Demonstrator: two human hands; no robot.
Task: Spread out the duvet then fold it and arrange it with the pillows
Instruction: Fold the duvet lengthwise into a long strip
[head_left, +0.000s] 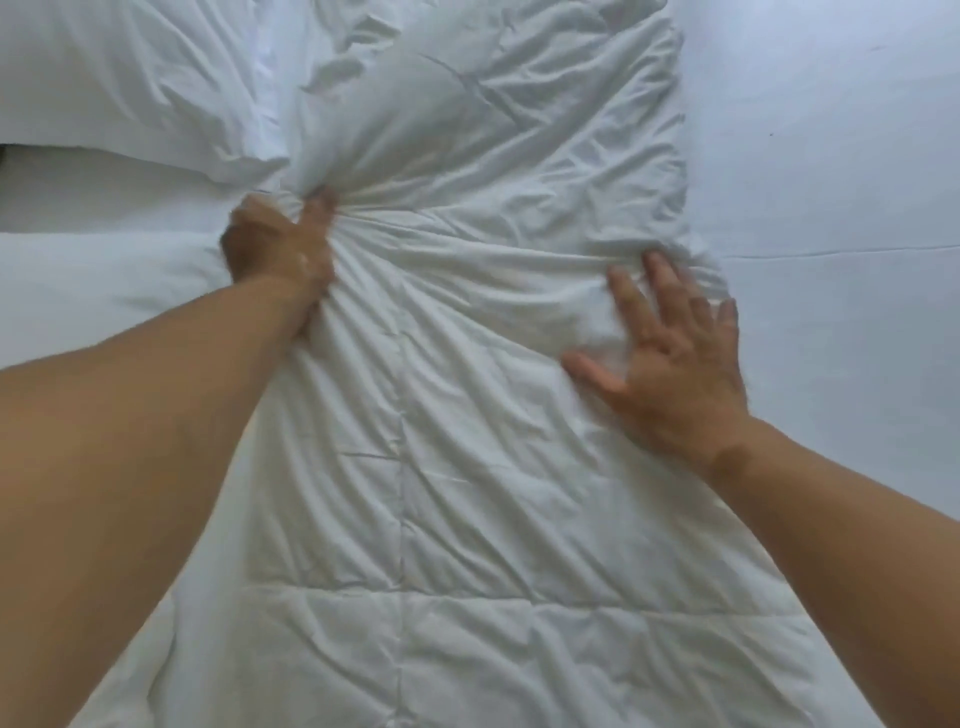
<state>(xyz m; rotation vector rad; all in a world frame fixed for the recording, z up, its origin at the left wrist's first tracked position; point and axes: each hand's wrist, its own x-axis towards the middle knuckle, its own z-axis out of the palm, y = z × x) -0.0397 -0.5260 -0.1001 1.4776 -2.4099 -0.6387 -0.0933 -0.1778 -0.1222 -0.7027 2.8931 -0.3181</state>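
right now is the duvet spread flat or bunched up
Bunched: the left hand grips a gathered wad of the duvet, creases fanning out.

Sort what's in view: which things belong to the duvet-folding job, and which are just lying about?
Job: white quilted fabric duvet; white soft fabric pillows; left hand gripping the duvet; right hand flat on it.
Lying about: smooth white bedsheet only.

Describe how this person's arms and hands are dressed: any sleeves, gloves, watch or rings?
Both arms are bare to the frame's edge: no sleeve shows on the left forearm or right forearm. The left hand and right hand wear no gloves. No watch, bracelet or ring shows, though blur could hide a thin one.
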